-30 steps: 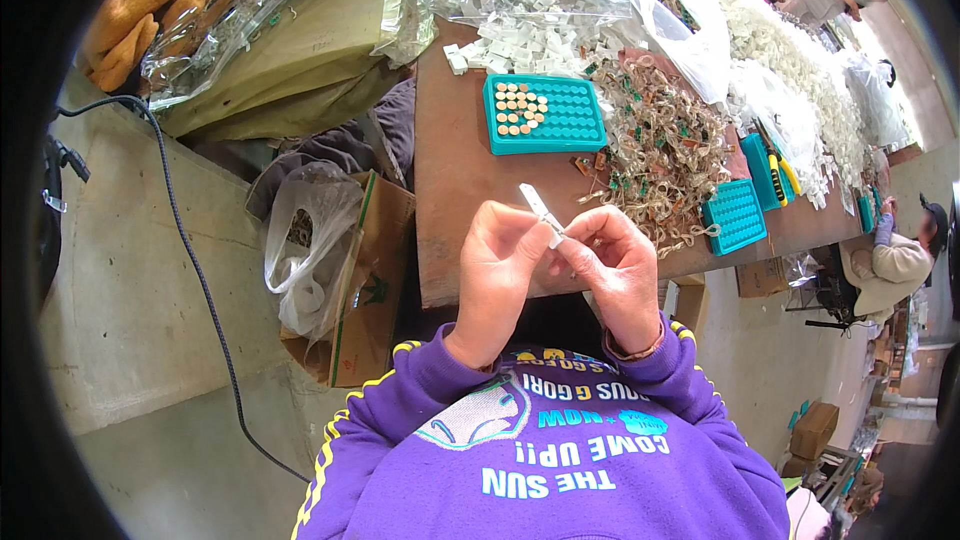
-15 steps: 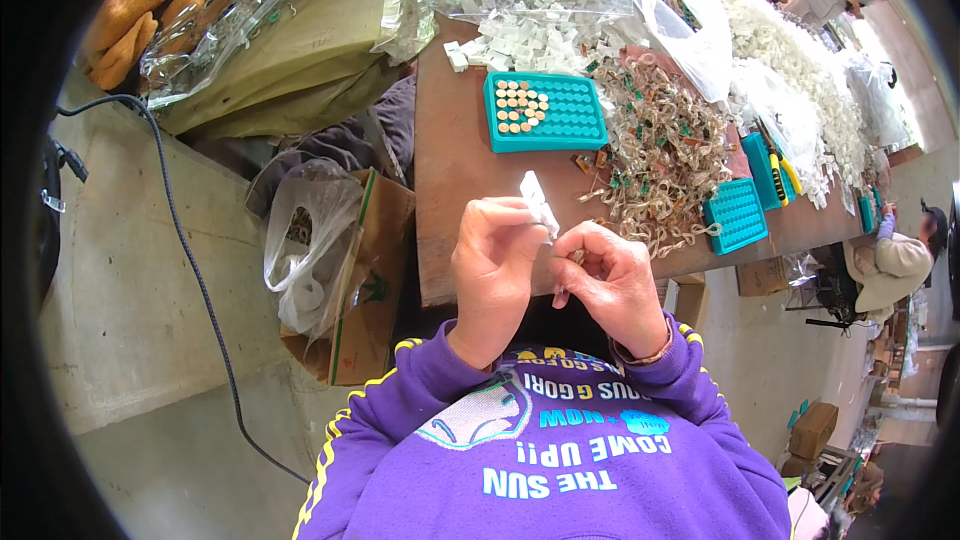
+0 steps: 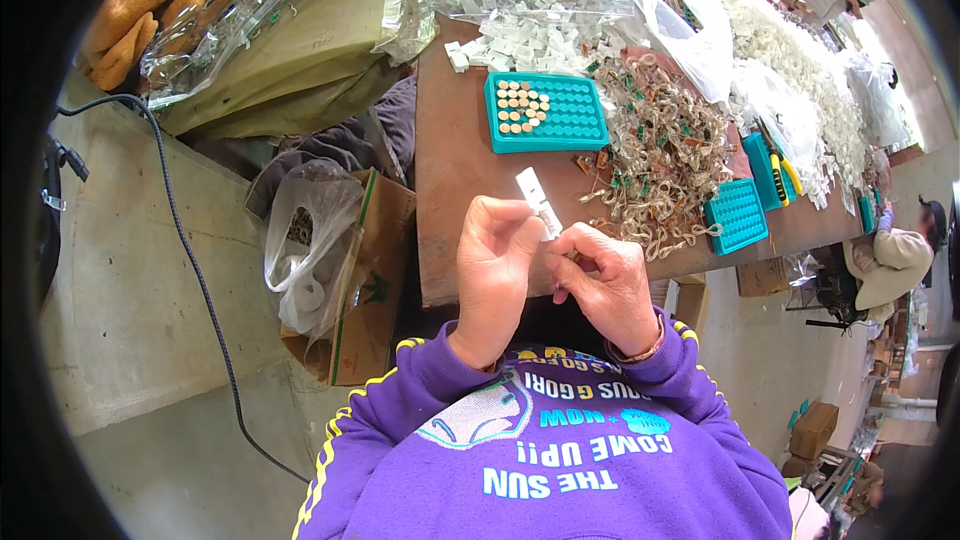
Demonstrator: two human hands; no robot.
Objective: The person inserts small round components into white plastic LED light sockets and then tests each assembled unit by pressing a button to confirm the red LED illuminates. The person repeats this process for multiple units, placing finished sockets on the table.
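Note:
Between the thumb and fingers of my left hand is a small white plastic casing, long and narrow, with dark slots in its face. It tilts up and away above the table's near edge. My right hand is pinched closed at the casing's lower end, close against my left fingertips. Whatever lies in that pinch is hidden by the fingers. Beyond my hands, a teal tray holds several round, coin-like tan discs in its left part. A tangled heap of small parts with looped cords lies right of the tray.
White plastic pieces pile up at the back of the brown table. Right of the heap are a second teal tray and yellow-handled pliers. A cardboard box stands at left. Co-workers sit farther right.
The white casing has turned in my left hand, so its slotted face now shows. My right hand has shifted slightly left, closer to the casing's lower end.

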